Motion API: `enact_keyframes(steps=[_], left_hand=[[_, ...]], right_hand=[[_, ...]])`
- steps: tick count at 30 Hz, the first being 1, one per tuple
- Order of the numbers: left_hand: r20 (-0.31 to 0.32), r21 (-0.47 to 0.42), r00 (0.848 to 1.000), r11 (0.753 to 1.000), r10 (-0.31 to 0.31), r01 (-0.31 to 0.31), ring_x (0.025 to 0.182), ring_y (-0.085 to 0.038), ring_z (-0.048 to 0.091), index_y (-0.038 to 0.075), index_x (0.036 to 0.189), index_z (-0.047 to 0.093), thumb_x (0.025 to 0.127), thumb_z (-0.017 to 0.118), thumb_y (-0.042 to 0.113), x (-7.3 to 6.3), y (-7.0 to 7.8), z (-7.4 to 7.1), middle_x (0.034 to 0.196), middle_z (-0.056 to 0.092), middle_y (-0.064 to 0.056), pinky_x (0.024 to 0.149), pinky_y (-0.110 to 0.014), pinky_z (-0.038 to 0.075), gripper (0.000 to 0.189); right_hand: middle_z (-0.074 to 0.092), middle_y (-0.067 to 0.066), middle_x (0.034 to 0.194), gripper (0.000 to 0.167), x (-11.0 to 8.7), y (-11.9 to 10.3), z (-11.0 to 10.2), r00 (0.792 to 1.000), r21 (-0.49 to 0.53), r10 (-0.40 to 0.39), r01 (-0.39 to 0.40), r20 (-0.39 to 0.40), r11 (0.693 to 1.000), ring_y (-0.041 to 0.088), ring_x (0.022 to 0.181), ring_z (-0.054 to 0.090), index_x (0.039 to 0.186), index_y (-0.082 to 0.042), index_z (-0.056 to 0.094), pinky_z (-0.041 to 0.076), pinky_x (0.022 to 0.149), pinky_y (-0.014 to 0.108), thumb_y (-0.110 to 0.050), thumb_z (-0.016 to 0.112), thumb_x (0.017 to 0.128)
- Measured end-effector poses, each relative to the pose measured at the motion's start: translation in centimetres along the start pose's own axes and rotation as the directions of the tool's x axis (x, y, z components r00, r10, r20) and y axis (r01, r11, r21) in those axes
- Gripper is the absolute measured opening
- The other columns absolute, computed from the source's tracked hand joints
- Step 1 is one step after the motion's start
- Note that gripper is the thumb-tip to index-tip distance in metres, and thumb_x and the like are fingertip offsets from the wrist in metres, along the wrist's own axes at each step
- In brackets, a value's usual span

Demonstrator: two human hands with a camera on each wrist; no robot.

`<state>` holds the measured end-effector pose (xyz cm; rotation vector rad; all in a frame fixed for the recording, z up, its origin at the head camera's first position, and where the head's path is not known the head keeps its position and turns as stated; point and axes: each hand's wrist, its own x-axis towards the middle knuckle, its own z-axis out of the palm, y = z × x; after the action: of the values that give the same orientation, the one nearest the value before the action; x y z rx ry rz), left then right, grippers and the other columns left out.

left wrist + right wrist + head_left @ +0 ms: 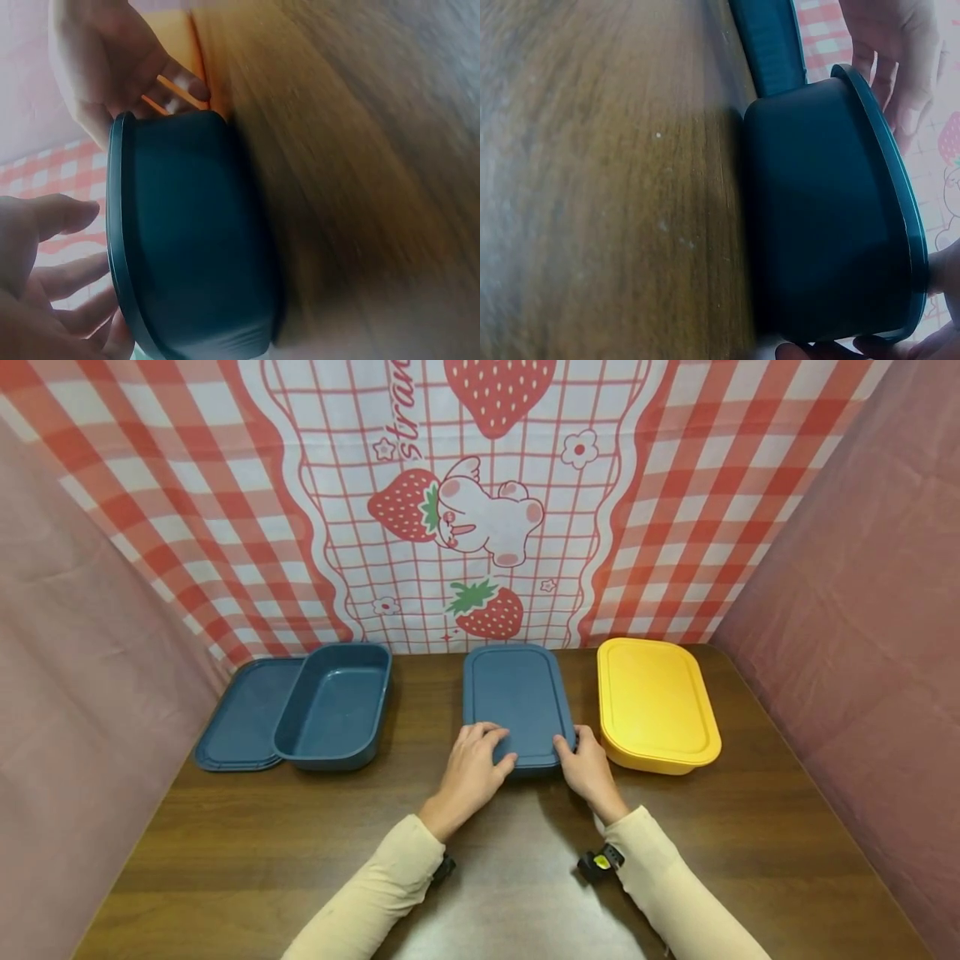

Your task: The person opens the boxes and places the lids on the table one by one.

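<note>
A dark blue food container with its lid on [517,693] stands in the middle of the table's far half. My left hand [474,768] lies at its near left corner, fingers loosely bent and touching the lid. In the left wrist view the left thumb [67,215] is held apart from the lid's rim. My right hand [588,772] grips the near right corner, thumb on top of the lid and fingers [817,350] along the side wall. The lid's rim [889,150] sits flush on the body as far as the right wrist view shows.
Left of it stands an open blue container [337,702], seemingly overlapping a loose blue lid [247,714]. A yellow lidded container [656,702] is close on the right. Behind them hangs a strawberry-patterned cloth [480,568]; pink cloth [847,610] flanks the wooden table [517,877].
</note>
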<state>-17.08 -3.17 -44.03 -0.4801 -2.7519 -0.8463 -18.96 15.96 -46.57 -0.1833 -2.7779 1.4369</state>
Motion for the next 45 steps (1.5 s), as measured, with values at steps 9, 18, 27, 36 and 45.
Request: enact_keyframes(steps=[9,18,27,36,45], left_hand=[[0.043,-0.004,0.998,0.999,0.045,-0.045,0.113,-0.025,0.057,0.006,0.118,0.069,0.088,0.071,0.025,0.03,0.37,0.3,0.117,0.066,-0.006,0.1,-0.038,0.045,0.035],[0.04,0.046,0.99,0.989,0.138,-0.14,0.111,-0.024,0.057,0.013,0.109,0.074,0.089,0.071,0.028,-0.15,0.09,0.56,0.115,0.066,-0.005,0.098,-0.038,0.046,0.025],[0.044,0.073,0.978,0.976,0.203,-0.206,0.109,-0.026,0.057,0.019,0.105,0.077,0.087,0.072,0.03,-0.2,-0.34,0.57,0.117,0.066,-0.006,0.094,-0.04,0.048,0.021],[0.09,0.173,0.964,0.95,0.249,-0.262,0.097,-0.017,0.058,0.019,0.105,0.077,0.086,0.074,0.03,0.06,-0.14,-0.03,0.106,0.067,0.0,0.081,-0.03,0.05,0.022],[0.103,0.204,0.954,0.932,0.283,-0.299,0.087,-0.014,0.055,0.016,0.106,0.077,0.086,0.074,0.027,0.17,0.08,-0.15,0.098,0.065,0.002,0.076,-0.025,0.049,0.023]], right_hand=[[0.057,0.032,0.126,0.048,-0.14,-0.04,0.14,1.0,0.006,-0.004,0.005,-0.014,1.0,0.04,0.116,0.056,0.133,0.008,0.044,0.044,0.099,0.052,-0.025,0.05,0.099],[0.058,0.031,0.125,0.047,-0.11,-0.05,0.2,0.999,0.01,-0.008,0.008,-0.031,1.0,0.04,0.114,0.056,0.132,0.007,0.045,0.044,0.097,0.052,-0.025,0.05,0.099],[0.057,0.031,0.128,0.046,0.09,-0.01,0.15,1.0,0.027,0.001,-0.001,-0.014,1.0,0.04,0.118,0.055,0.132,0.007,0.044,0.043,0.101,0.052,-0.025,0.05,0.099],[0.055,0.031,0.132,0.049,0.24,0.2,-0.24,0.999,0.082,0.027,-0.031,0.046,0.996,0.041,0.123,0.054,0.135,0.006,0.043,0.043,0.103,0.051,-0.027,0.051,0.1],[0.054,0.031,0.133,0.056,0.47,0.63,-0.76,0.993,0.139,0.016,-0.032,0.118,0.99,0.041,0.124,0.055,0.139,0.005,0.041,0.046,0.101,0.048,-0.033,0.054,0.1]])
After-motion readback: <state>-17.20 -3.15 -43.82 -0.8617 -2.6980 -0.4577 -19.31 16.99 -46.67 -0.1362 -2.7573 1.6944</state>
